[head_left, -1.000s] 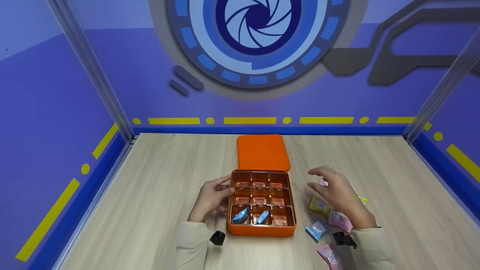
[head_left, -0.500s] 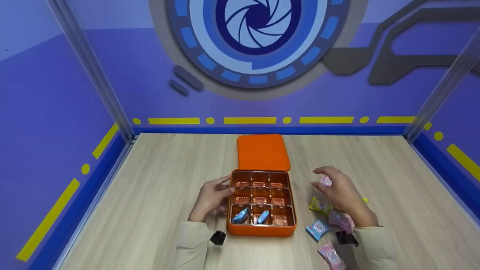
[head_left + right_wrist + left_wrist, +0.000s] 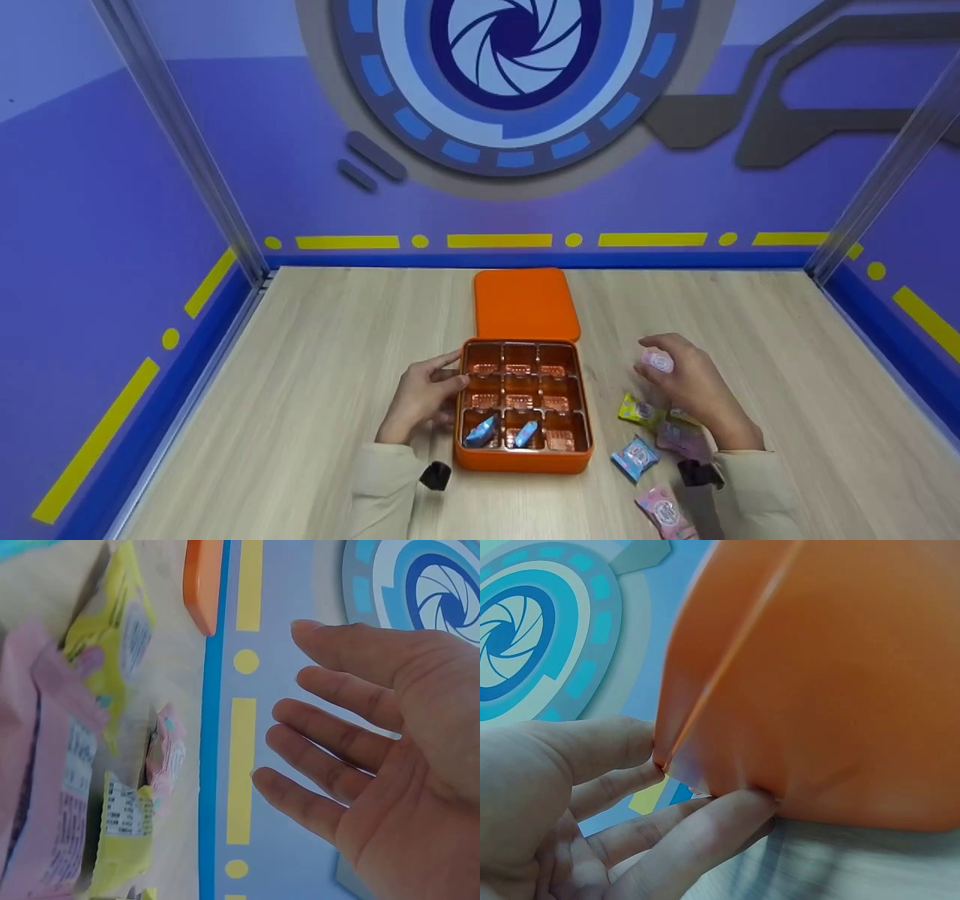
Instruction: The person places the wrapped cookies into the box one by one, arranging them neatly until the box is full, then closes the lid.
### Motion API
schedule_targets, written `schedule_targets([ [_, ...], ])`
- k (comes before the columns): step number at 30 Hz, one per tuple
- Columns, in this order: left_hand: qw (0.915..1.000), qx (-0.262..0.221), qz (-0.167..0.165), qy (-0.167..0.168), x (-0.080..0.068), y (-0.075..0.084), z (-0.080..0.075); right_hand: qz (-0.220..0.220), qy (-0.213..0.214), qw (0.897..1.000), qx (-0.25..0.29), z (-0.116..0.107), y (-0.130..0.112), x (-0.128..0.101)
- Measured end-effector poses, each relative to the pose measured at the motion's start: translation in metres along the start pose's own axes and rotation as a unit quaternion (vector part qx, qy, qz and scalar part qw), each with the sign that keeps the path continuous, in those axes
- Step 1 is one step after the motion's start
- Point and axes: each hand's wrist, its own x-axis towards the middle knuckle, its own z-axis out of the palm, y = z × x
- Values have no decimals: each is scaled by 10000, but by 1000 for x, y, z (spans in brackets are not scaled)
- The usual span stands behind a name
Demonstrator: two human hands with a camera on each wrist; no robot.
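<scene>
An orange box point(image 3: 523, 463) divided into several compartments sits mid-table. Two blue-wrapped candies lie in its front row, one in the left compartment point(image 3: 481, 432) and one in the middle point(image 3: 526, 434). My left hand point(image 3: 420, 397) holds the box's left side, thumb on the rim and fingers against the outer wall, as the left wrist view confirms. To the right, my right hand point(image 3: 694, 386) hovers with loosely bent fingers and nothing in its grasp. A pink candy point(image 3: 658, 360) shows between its thumb and index finger, lying on the table below in the right wrist view.
The orange lid point(image 3: 526, 304) lies behind the box. Right of the box are a yellow candy point(image 3: 639, 409), a blue candy point(image 3: 635, 457), a pink candy point(image 3: 665, 512) and another pink candy point(image 3: 684, 439) under the right wrist. Patterned walls point(image 3: 517, 210) enclose the table point(image 3: 337, 337).
My right hand has drifted slightly to the right, so more of the pink candy near its fingertips shows. My left hand and the box stay where they were.
</scene>
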Motion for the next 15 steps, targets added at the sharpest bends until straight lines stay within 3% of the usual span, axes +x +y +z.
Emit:
schedule_targets([
  [15,10000,64,5,44,0,0,0,322,-376,9983,-304,3,18,-2],
])
